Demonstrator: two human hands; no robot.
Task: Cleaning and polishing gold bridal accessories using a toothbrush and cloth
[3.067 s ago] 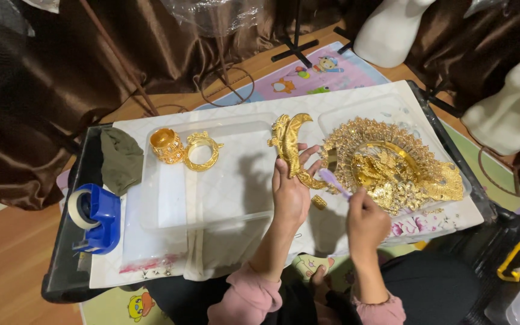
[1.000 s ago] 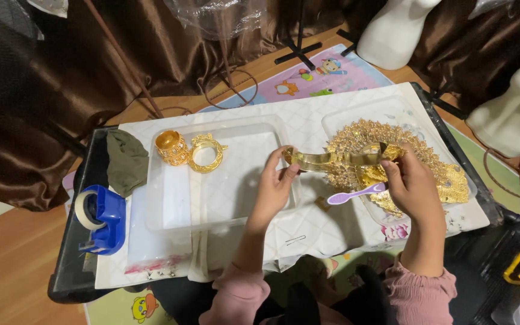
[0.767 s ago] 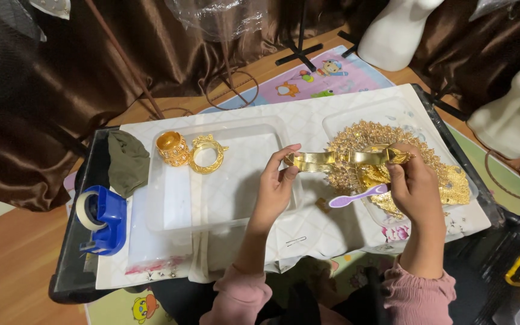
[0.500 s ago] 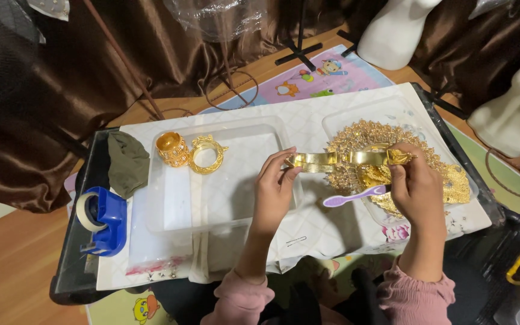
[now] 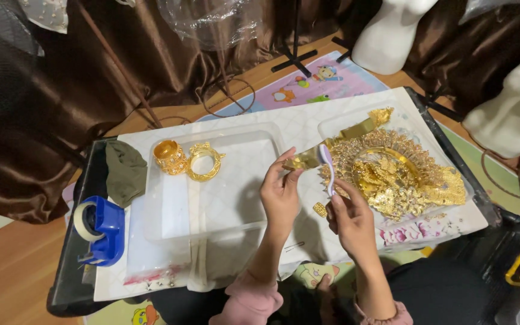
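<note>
White surface (image 5: pixel 242 198): left hand (image 5: pixel 281 192) pinches gold strip (image 5: pixel 308 159); right hand (image 5: pixel 350 219) grips what looks like a small brush (image 5: pixel 327 168). Brush softly.

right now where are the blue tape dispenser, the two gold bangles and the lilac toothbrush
blue tape dispenser (image 5: pixel 105 232), head view, blue body
two gold bangles (image 5: pixel 204 164), head view, right bangle's rim
lilac toothbrush (image 5: pixel 327 165), head view, handle

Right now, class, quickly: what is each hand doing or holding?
Left hand: closed, pinching one end of the gold strip.
Right hand: closed, holding the small lilac brush upright against the strip.
</note>
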